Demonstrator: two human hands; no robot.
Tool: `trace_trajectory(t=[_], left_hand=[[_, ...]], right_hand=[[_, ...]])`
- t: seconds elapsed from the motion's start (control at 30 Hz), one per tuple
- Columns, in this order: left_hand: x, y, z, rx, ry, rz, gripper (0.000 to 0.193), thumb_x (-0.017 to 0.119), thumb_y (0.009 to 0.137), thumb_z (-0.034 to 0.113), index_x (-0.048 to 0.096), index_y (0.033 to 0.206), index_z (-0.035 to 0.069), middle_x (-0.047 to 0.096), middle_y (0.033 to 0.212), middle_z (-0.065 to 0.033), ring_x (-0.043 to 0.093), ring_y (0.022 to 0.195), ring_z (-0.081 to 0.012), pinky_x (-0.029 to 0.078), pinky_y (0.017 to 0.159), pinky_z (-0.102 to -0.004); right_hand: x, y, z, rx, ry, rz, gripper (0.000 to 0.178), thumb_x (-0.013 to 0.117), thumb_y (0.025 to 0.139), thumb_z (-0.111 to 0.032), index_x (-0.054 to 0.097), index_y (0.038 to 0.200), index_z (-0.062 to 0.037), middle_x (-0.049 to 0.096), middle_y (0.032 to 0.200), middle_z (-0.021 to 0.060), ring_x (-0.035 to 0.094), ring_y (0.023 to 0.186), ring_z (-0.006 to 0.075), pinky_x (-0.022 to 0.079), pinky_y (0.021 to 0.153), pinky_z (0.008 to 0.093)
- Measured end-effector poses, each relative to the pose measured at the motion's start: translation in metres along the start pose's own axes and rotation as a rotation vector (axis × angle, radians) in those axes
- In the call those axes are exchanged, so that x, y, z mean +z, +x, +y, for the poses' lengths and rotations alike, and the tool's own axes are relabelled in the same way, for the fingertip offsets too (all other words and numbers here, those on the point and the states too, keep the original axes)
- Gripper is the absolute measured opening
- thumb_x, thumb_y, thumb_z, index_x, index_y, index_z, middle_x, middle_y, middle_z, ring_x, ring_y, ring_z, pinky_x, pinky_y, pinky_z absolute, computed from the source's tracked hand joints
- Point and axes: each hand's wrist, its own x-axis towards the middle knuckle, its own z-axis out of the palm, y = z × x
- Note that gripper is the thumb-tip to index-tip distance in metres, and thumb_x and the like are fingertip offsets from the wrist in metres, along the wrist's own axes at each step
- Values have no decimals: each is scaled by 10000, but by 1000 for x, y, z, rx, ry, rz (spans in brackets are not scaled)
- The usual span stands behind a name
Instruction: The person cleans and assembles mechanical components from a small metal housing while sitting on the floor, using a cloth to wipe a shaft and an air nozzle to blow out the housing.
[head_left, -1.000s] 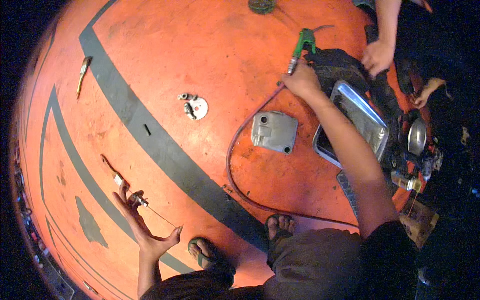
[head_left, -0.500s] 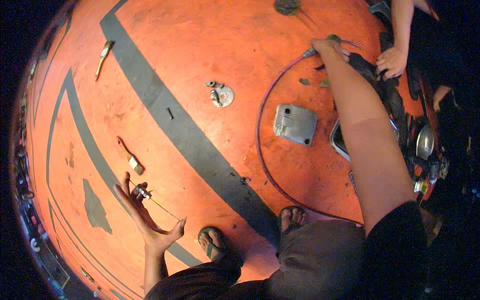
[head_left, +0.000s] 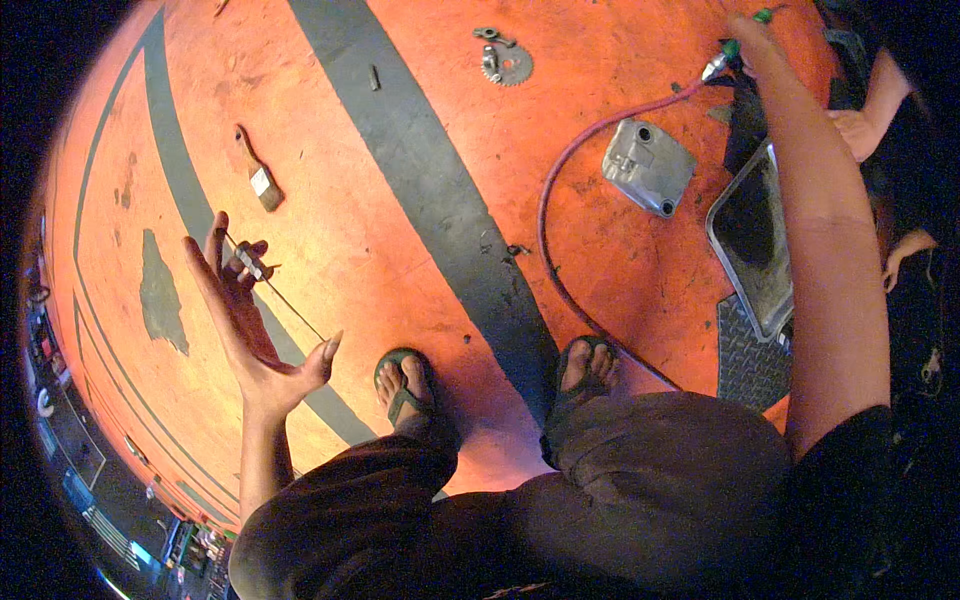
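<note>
Left hand [head_left: 252, 345] clamps a thin rod [head_left: 294, 311]! Right hand [head_left: 757, 48] wraps round a green air gun [head_left: 731, 50], red hose [head_left: 543, 220] attached.

Warm light falls strongest around the left hand [head_left: 258, 355], paling the orange floor [head_left: 370, 270] toward yellow; a bluish-violet tint colours the shadowed floor between the feet [head_left: 405, 385]. The dark trousers [head_left: 640, 460] lie dim. Fisheye curvature bows the outer edges, where grainy blackness swallows detail.
</note>
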Motion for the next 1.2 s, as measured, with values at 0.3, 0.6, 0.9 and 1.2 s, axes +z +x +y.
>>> trace_trajectory(t=[0.3,0.6,0.9,1.2], left_hand=[[-7,-3,-2,-4,-27,34,1306,845,582,260,4,1568,97,266,1544,-207,490,1162,-277,410,962,-401],[-3,-5,-10,56,-18,11,1277,845,615,223,6,1567,89,279,1544,-209,491,1198,-261,406,985,-392],[-3,8,-3,172,-1,14,1265,841,609,188,19,1563,72,288,1529,-217,511,1192,-274,429,966,-405],[-18,5,-14,241,27,126,1377,901,572,290,-35,1546,19,229,1522,-214,433,1242,-291,394,990,-406]], right_hand=[[8,-2,18,190,312,297,386,558,869,-284,512,1152,-26,690,922,111,675,815,264,569,689,468],[-63,-54,-13,87,86,612,411,693,824,-437,651,1051,-97,647,896,7,559,806,130,435,747,274],[-19,-249,-225,-97,191,470,417,590,913,-368,593,1234,-102,655,1020,50,630,878,165,507,730,307],[73,-379,-334,-196,-202,-379,454,733,793,-240,621,1188,-46,683,968,62,649,853,193,503,772,338]])
